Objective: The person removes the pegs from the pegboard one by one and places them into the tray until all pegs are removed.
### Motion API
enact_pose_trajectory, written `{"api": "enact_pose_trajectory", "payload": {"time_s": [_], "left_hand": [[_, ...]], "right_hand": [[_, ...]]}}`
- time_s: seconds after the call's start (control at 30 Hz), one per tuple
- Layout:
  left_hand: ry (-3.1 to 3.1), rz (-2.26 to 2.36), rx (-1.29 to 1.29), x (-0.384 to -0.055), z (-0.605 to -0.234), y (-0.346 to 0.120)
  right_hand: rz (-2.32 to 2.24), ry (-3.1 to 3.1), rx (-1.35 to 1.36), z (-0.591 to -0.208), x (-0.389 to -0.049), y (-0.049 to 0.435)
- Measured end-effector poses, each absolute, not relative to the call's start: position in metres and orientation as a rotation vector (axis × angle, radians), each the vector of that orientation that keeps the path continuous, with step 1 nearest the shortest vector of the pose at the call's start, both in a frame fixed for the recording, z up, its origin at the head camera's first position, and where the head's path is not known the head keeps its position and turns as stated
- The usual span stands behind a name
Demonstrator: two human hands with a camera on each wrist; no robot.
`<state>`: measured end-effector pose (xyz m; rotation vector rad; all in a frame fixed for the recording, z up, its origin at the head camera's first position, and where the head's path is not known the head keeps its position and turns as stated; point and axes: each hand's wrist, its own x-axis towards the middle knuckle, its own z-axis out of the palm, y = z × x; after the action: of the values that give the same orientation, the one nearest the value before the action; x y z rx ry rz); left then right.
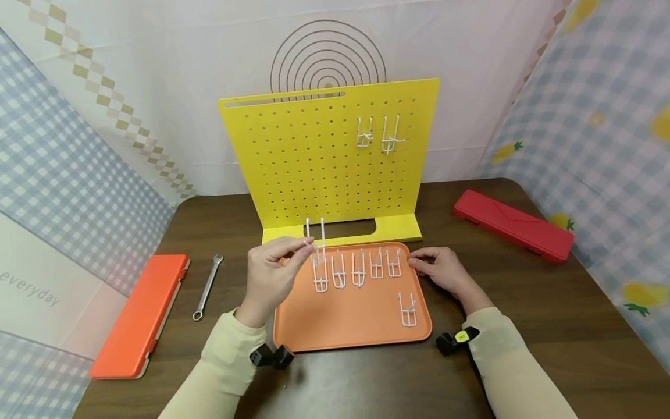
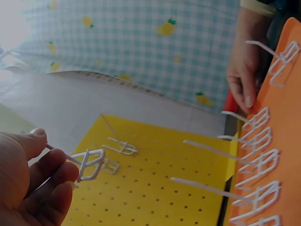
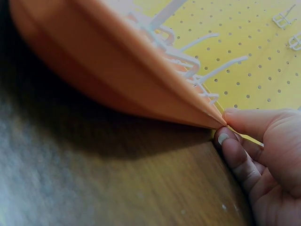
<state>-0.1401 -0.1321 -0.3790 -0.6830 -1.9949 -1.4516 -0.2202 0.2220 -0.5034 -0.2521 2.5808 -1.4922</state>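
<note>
My left hand (image 1: 272, 276) pinches a white wire pegboard hook (image 2: 91, 165) between thumb and fingers, above the left part of an orange tray (image 1: 340, 326). Two prongs of the held hook point toward the pegboard in the head view. At the tray's right edge, my right hand (image 1: 442, 270) grips the rim between thumb and fingers, clearest in the right wrist view. Several more white hooks, among them one (image 1: 358, 270) mid-row, lie along the tray's far side. Another hook (image 1: 407, 311) lies alone near its front right corner.
Behind the tray stands a yellow pegboard (image 1: 314, 163) with two hooks (image 1: 389, 137) hanging at its upper right. An orange-red case (image 1: 141, 317) and a wrench (image 1: 208, 288) lie to the left. A red case (image 1: 513, 224) sits at the back right of the wooden table.
</note>
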Motion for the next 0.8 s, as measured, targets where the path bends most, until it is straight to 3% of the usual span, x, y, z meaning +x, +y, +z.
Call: {"api": "enact_pose_trajectory", "payload": {"time_s": [0.53,0.8], "left_hand": [[-2.188,-1.449,-0.745,-0.123,-0.425,-0.105],[-2.295,-1.435,-0.934,-0.124,-0.447,-0.078]], "right_hand": [[-1.468,2.593,-0.237,-0.502,-0.222,0.223],[-1.478,2.587,-0.242,-0.506,-0.223,0.223]]}}
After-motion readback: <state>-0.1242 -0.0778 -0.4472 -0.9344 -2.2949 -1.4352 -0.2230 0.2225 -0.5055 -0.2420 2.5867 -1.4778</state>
